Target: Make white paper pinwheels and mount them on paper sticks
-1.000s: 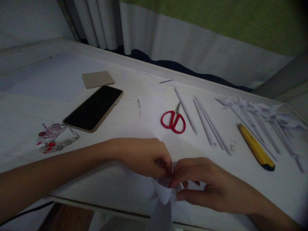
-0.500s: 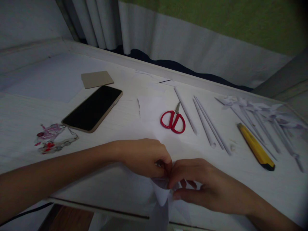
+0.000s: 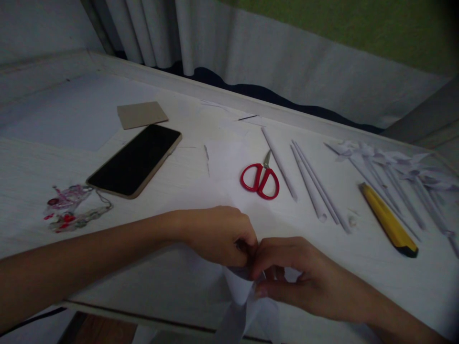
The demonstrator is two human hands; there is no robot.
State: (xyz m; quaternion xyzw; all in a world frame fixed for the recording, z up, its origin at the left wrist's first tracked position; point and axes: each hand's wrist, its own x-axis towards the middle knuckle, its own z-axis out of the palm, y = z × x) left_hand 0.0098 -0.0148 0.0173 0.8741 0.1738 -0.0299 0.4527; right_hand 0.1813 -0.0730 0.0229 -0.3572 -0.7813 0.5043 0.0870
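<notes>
Both hands meet over a folded piece of white paper [image 3: 239,290] near the table's front edge. My left hand [image 3: 220,236] is closed, its fingertips tucked down at the paper's upper end. From the right, my right hand [image 3: 294,272] pinches the same paper between thumb and fingers. Part of the paper is curled, and its strips hang past the edge; the exact fold is hidden under the fingers. Beyond the hands lie red-handled scissors [image 3: 259,181], blades pointing away, beside a rolled paper stick [image 3: 279,164].
A phone [image 3: 136,160] with a beaded charm [image 3: 71,210] lies left, below a beige card [image 3: 142,114]. More paper sticks [image 3: 311,184], a yellow utility knife [image 3: 388,220] and several paper pinwheels [image 3: 394,160] lie right. A white sheet [image 3: 60,114] is at the back left.
The hanging paper strips have shifted and spread a little below the hands. My right thumb has moved closer in against the paper. The camera view has shifted slightly.
</notes>
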